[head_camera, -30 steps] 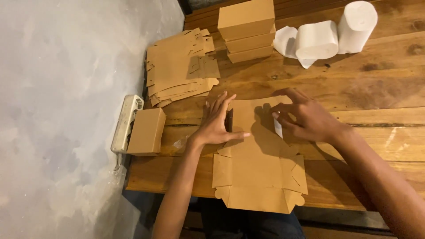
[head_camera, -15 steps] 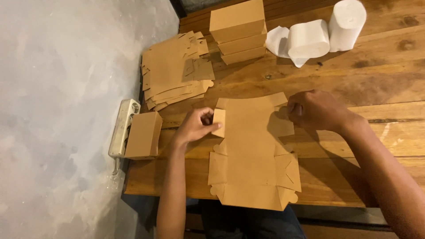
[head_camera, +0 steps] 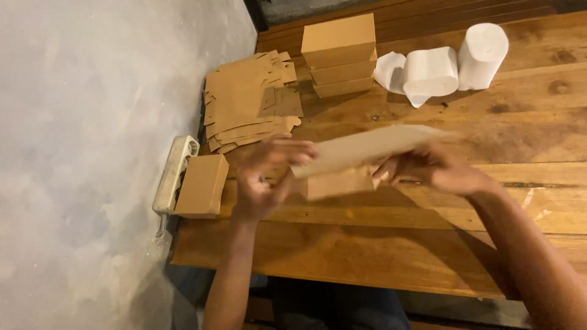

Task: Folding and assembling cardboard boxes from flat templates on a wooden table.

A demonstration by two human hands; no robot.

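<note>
**On the wooden table: both hands on a cardboard blank, lifted up**

Above the wooden table, the person holds a flat brown cardboard blank in the air, tilted so it's seen almost edge-on. It's motion-blurred, so the folds are hard to read. A flap of it hangs lower, between the two hands.

The left hand grips the blank's left end, fingers curled over the top edge and thumb underneath. The right hand has the right side, fingers closed on the lower flap and the underside of the sheet. So both hands are clamped on the same piece, and it's clear of the tabletop.

Everything else, placed relative to that blank:
- Just to its left, at the table's edge, sits a single folded brown box, and right beside that a white power strip hangs off the side over the grey floor.
- Behind it and to the left, a messy pile of flat blanks.
- Straight behind it, a stack of finished boxes, three high as far as it shows.
- Behind it and to the right, white paper rolls, one lying down and one upright.
</note>
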